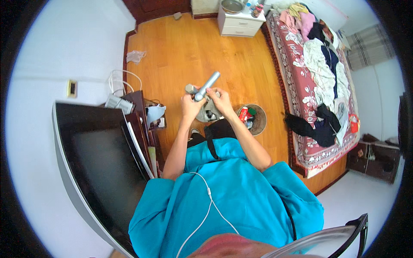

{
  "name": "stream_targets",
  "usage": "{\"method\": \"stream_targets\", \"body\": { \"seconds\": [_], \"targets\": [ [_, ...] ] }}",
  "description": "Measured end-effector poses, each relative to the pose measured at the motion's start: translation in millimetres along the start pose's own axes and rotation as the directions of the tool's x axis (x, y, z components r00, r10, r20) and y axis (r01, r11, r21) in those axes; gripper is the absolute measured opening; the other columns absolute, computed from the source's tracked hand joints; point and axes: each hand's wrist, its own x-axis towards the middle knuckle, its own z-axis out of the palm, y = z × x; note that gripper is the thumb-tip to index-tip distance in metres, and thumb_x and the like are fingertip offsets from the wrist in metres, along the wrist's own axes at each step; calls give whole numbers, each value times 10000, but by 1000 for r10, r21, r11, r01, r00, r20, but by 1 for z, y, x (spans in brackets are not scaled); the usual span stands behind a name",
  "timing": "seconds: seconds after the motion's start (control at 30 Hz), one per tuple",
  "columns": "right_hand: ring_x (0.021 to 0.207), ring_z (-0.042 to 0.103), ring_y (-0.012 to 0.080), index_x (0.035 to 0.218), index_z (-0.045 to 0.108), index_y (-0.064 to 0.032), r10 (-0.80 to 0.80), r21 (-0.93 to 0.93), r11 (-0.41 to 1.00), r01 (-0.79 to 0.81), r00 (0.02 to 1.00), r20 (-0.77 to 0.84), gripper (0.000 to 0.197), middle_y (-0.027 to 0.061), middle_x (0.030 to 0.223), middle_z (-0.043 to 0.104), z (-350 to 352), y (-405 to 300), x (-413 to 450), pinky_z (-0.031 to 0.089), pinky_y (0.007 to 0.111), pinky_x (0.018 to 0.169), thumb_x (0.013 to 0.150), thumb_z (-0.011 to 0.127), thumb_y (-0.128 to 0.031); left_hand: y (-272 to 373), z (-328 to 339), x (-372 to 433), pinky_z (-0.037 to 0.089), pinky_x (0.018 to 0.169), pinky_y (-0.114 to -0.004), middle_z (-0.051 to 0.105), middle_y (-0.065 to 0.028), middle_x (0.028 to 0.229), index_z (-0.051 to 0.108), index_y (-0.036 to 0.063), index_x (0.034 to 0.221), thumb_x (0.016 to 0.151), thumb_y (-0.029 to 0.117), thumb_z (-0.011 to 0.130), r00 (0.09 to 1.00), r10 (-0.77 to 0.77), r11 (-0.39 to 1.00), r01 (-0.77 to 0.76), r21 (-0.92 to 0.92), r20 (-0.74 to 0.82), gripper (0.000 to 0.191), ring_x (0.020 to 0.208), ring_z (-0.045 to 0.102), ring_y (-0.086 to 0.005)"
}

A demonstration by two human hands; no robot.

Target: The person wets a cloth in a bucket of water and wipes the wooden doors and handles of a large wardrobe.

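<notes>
Before my body, both hands are raised together over the floor. A smooth silver tube (209, 83) slants up and to the right between them, its rounded near end by my left thumb. My left hand (191, 108) is closed around the tube's lower end. Beside it, a greyish piece with a hexagonal end (190, 88) sticks out above the same hand; how the two pieces join is hidden. My right hand (222, 102) grips the tube's side with its fingertips. Under the hands is a grey, cloth-like thing (210, 108), partly covered.
A round waste bin (260, 121) holding red and green packaging stands right of my legs. A bed (298, 74) with heaped clothes runs along the right. Left are a large television (100, 154) and dark cabinet (137, 100). A white drawer unit (240, 26) stands ahead.
</notes>
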Motion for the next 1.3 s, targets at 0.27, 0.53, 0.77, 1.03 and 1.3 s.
{"method": "stream_targets", "body": {
  "seconds": [0.27,0.53,0.77,1.03,1.3],
  "targets": [
    [672,575,115,873,674,7,-5,0,1000,5,997,-83,381,58,692,641,22,-27,159,466,312,601,890,719,-371,-15,20,177,545,703,-316,717,-104,907,638,0,1033,766,113,788,998,58,996,-56,-66,40,327,821,693,-152],
    [785,606,153,877,670,15,-8,227,974,19,999,-47,384,105,819,681,38,-54,342,484,336,712,868,741,-362,-5,19,361,542,752,-306,714,-94,979,617,9,1043,798,49,729,975,150,986,-134,-102,164,272,900,679,-149],
    [742,597,143,862,671,22,76,251,967,-47,991,-108,374,76,775,663,42,-58,500,474,319,669,851,749,-343,-2,38,522,534,733,-339,713,-132,977,630,20,1032,804,66,729,956,161,986,-165,-4,245,253,868,695,-204],
    [693,574,96,913,685,14,150,238,968,-77,941,-304,315,42,778,647,46,-74,664,461,273,610,881,738,-295,-34,72,706,509,743,-337,689,-144,950,625,23,1027,849,71,699,905,135,988,-153,13,403,199,876,676,-197],
    [680,584,153,885,694,60,202,197,972,-125,874,-443,459,91,729,649,39,-83,774,476,331,647,817,753,-390,-46,109,838,510,792,-354,673,-131,1054,605,21,1057,864,45,678,831,248,968,-229,-100,498,207,974,652,-237]
  ]
}}
